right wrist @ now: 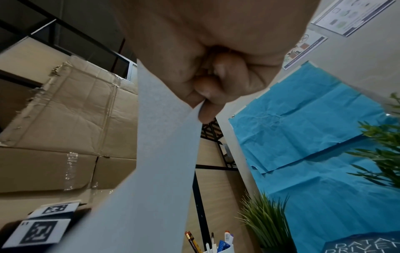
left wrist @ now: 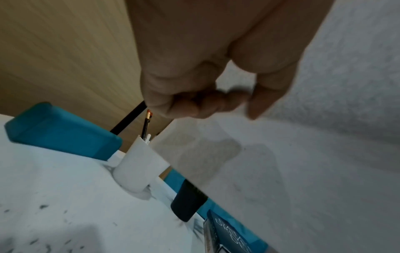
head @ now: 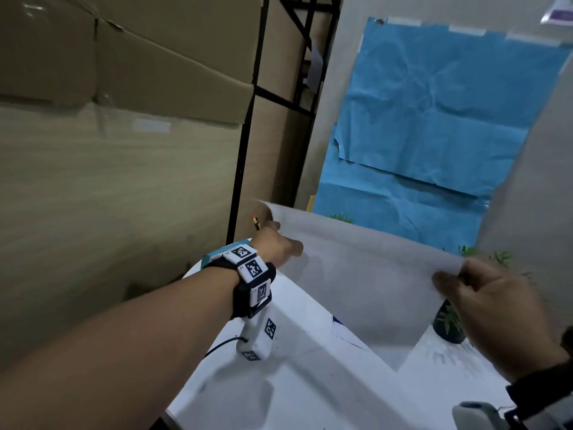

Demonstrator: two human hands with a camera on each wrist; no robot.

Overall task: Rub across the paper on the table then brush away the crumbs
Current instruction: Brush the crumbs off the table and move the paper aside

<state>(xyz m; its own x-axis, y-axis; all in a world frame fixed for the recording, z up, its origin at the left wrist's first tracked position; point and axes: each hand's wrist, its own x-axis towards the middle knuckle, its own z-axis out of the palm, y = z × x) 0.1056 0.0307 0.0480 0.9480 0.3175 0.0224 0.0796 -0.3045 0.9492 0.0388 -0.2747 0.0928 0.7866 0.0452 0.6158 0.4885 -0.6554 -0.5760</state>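
Note:
A white sheet of paper hangs lifted off the white table, held up by both hands at its top corners. My left hand pinches the paper's upper left corner, fingers curled on its edge. My right hand pinches the upper right corner, thumb and fingers closed on the paper. Dark crumbs lie scattered on the table under the left wrist.
A white pen cup with a pencil stands at the table's far left beside a teal box. Small potted plants stand at the right. Cardboard boxes and a black rack close the left side; blue paper covers the back wall.

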